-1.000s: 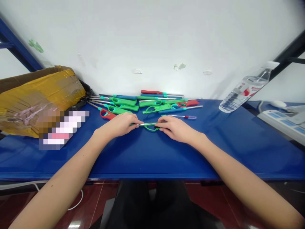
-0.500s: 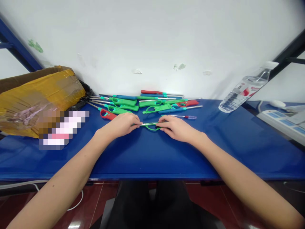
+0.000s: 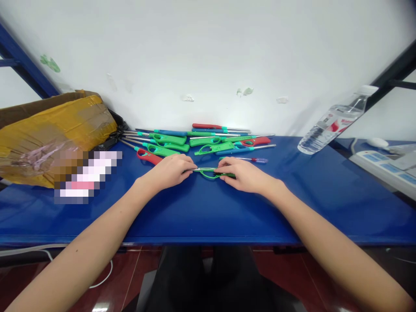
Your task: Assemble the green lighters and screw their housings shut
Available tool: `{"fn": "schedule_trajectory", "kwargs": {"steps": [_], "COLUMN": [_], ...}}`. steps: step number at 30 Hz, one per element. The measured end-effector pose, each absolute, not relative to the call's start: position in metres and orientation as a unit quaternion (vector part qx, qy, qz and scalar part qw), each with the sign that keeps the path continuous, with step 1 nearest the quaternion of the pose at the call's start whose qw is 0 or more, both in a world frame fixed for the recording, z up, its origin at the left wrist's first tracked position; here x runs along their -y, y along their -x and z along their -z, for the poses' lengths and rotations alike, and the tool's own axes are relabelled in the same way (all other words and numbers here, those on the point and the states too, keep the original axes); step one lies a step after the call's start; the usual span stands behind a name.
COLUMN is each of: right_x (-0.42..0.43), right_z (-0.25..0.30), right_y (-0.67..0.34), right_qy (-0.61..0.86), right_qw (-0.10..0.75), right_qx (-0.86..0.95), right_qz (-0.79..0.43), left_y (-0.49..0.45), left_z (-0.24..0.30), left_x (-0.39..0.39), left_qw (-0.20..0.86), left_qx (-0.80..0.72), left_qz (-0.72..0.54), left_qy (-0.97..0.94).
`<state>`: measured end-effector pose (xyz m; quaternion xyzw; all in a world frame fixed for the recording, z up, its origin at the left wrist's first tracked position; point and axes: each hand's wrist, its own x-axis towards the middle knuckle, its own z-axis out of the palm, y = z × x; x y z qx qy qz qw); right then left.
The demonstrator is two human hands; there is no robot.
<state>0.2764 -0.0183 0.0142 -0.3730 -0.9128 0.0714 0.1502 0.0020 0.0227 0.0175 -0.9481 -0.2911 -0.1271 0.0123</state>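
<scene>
Low over the blue table, a green lighter casing with a loop-shaped trigger guard lies between my hands, its inside partly showing. My left hand is closed, with thumb and fingertips pinching the thin end at the left. At the other end my right hand grips the casing, and a dark part shows under its fingers; what that part is I cannot make out. Behind my right hand lies a screwdriver with a clear purple handle. A red-handled lighter is just behind my left hand.
Several long-necked lighters in green, red and blue lie along the wall. A taped cardboard box stands at the left on the blue table. A water bottle leans at the right, near a white power strip.
My left hand has shifted slightly right along with the casing. My right fingers have moved a little, and more of the dark part shows beneath them.
</scene>
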Motion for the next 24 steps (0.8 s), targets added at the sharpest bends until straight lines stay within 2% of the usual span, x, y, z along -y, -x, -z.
{"fn": "schedule_trajectory", "kwargs": {"steps": [6,24], "right_x": [0.017,0.021], "right_z": [-0.015,-0.016], "right_y": [-0.276,-0.272], "right_qy": [0.374,0.382], "right_qw": [0.145,0.147], "right_qx": [0.914,0.911], "right_qz": [-0.069,-0.048], "left_y": [-0.009,-0.02], "left_z": [-0.015,-0.009], "left_x": [-0.016,-0.011], "left_qw": [-0.035,-0.007], "left_qx": [0.275,0.272], "left_qz": [0.157,0.152], "left_qy": [0.948,0.95]}}
